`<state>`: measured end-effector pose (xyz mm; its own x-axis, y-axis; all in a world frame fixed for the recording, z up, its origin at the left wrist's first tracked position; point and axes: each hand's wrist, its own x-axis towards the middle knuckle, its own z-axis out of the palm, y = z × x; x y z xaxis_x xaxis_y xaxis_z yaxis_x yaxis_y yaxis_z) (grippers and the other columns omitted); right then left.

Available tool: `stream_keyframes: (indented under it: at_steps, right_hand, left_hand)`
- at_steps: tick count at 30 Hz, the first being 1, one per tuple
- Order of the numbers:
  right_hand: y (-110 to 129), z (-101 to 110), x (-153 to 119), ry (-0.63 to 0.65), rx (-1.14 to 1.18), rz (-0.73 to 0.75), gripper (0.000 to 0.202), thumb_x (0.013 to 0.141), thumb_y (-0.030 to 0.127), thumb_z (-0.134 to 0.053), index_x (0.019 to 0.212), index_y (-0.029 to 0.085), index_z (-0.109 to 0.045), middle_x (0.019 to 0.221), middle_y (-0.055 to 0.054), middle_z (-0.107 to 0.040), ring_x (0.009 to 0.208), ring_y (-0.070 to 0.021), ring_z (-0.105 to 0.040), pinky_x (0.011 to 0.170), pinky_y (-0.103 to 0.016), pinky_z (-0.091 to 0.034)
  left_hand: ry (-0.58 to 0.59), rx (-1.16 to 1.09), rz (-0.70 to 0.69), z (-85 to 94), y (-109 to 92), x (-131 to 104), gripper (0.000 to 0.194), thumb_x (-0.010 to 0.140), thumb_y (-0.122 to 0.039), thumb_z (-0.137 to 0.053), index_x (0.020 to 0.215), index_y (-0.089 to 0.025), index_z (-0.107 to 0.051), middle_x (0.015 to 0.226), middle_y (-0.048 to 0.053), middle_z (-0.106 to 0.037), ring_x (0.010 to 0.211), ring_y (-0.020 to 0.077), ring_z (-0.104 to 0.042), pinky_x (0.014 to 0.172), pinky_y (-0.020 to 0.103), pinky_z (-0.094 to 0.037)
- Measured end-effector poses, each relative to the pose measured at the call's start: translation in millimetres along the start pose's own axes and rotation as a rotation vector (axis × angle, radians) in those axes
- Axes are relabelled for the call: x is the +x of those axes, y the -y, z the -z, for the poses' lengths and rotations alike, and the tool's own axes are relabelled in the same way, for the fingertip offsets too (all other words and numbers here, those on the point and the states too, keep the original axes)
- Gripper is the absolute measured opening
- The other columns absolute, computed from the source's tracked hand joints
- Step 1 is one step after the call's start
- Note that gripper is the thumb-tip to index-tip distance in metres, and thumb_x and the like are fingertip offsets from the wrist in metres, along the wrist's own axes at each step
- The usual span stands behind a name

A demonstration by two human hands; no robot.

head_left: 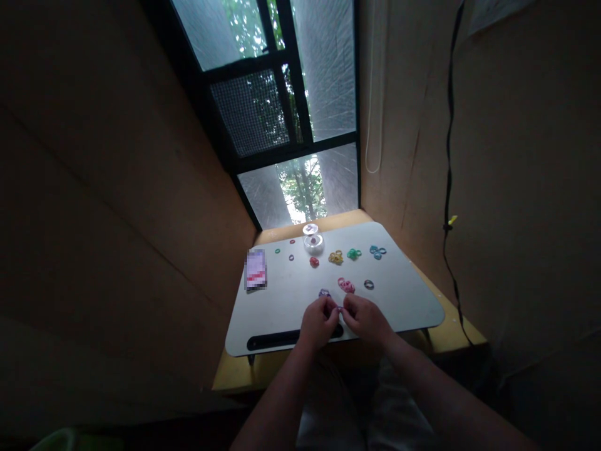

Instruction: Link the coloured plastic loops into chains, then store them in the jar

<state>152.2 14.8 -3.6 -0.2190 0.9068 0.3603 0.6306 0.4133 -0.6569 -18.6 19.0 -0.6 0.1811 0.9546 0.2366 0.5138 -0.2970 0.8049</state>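
My left hand (pixel 319 321) and my right hand (pixel 363 317) meet near the front edge of a white lap table (pixel 286 307). Their fingertips are pinched around a small purple ring (pixel 340 308), of which only a sliver shows between them. Just beyond the left fingers lies a little pile of purple rings (pixel 324 292). Pink rings (pixel 346 285) are heaped past the right hand, with a dark ring (pixel 369 284) to their right. Farther back sit red rings (pixel 314 262), yellow rings (pixel 335 257), green rings (pixel 354 254) and blue rings (pixel 377 252).
Single rings, one of them green (pixel 277 251), lie at the back left. Clear round containers (pixel 313 242) stand at the back edge, and a blurred-out phone-shaped item (pixel 256 269) lies left. A black slot strip (pixel 272 340) runs along the front. A black cable (pixel 449 156) hangs at right.
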Motion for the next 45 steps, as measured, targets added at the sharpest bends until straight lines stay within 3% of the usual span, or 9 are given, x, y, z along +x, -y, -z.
stream_keyframes:
  at_steps: [4, 9, 13, 19, 24, 30, 37, 45]
  right_hand:
    - [-1, -1, 0, -0.006, -0.004, 0.002, 0.013, 0.085, 0.024, -0.051, 0.073, 0.023, -0.048, 0.066, 0.002, -0.055, 0.061, -0.0145, -0.051, 0.059, -0.025, -0.033]
    - [-2, -1, 0, -0.010, 0.004, 0.002, 0.011, 0.084, 0.022, -0.052, 0.073, 0.023, -0.049, 0.067, 0.002, -0.056, 0.061, -0.0143, -0.051, 0.060, -0.025, -0.033]
    - [-2, -2, 0, -0.010, -0.004, 0.009, 0.011, 0.083, 0.021, -0.052, 0.073, 0.023, -0.050, 0.067, 0.002, -0.056, 0.061, -0.0142, -0.051, 0.060, -0.025, -0.034]
    - [-2, 1, 0, 0.001, 0.019, 0.024, 0.010, 0.085, 0.024, -0.053, 0.076, 0.023, -0.053, 0.068, 0.002, -0.057, 0.062, -0.0144, -0.053, 0.061, -0.026, -0.036]
    - [0, 2, 0, 0.010, 0.050, 0.026, 0.012, 0.085, 0.027, -0.055, 0.095, 0.022, -0.062, 0.073, 0.002, -0.062, 0.063, -0.0146, -0.056, 0.063, -0.026, -0.041]
    - [3, 3, 0, 0.030, 0.055, 0.007, 0.016, 0.085, 0.025, -0.055, 0.097, 0.022, -0.065, 0.077, 0.000, -0.064, 0.067, -0.0154, -0.058, 0.065, -0.027, -0.043]
    - [0, 2, 2, 0.043, 0.094, 0.040, 0.024, 0.088, 0.027, -0.054, 0.109, 0.024, -0.066, 0.084, -0.001, -0.068, 0.073, -0.0161, -0.061, 0.070, -0.027, -0.044]
    - [-2, -1, 3, 0.054, 0.029, 0.027, 0.011, 0.087, 0.024, -0.052, 0.079, 0.021, -0.058, 0.074, 0.001, -0.060, 0.069, -0.0153, -0.055, 0.065, -0.026, -0.038]
  left_hand:
    - [-0.056, -0.106, 0.031, -0.6, 6, 3, 0.015, 0.083, -0.032, -0.060, 0.077, -0.019, -0.056, 0.064, -0.004, -0.054, 0.057, 0.0113, -0.048, 0.058, 0.023, -0.037]
    - [-0.258, -0.438, 0.171, 7.0, 12, 12, 0.028, 0.079, -0.045, -0.062, 0.074, -0.019, -0.052, 0.065, -0.002, -0.058, 0.061, 0.0127, -0.053, 0.061, 0.025, -0.044]
    - [-0.292, -0.506, 0.203, 11.4, 15, 15, 0.031, 0.081, -0.050, -0.057, 0.076, -0.020, -0.050, 0.068, 0.001, -0.062, 0.061, 0.0132, -0.055, 0.062, 0.026, -0.047]
    - [-0.183, -0.437, 0.123, 5.4, 13, 10, 0.027, 0.085, -0.043, -0.058, 0.073, -0.019, -0.052, 0.069, -0.002, -0.058, 0.065, 0.0127, -0.053, 0.065, 0.025, -0.045]
    - [-0.051, -0.239, 0.046, 2.5, 11, 5, 0.019, 0.088, -0.035, -0.058, 0.078, -0.019, -0.056, 0.067, -0.004, -0.053, 0.061, 0.0115, -0.047, 0.060, 0.023, -0.038]
    - [-0.060, -0.133, 0.032, 2.9, 10, 5, 0.015, 0.088, -0.031, -0.057, 0.079, -0.019, -0.055, 0.065, -0.005, -0.051, 0.060, 0.0113, -0.046, 0.059, 0.023, -0.035]
    - [0.008, -0.035, 0.002, 2.9, 1, 3, 0.009, 0.086, -0.027, -0.058, 0.080, -0.019, -0.058, 0.066, -0.005, -0.055, 0.061, 0.0113, -0.048, 0.060, 0.023, -0.035]
    - [0.004, -0.044, 0.007, 2.6, 4, 4, 0.010, 0.086, -0.028, -0.060, 0.082, -0.019, -0.059, 0.065, -0.004, -0.058, 0.060, 0.0117, -0.051, 0.059, 0.023, -0.037]
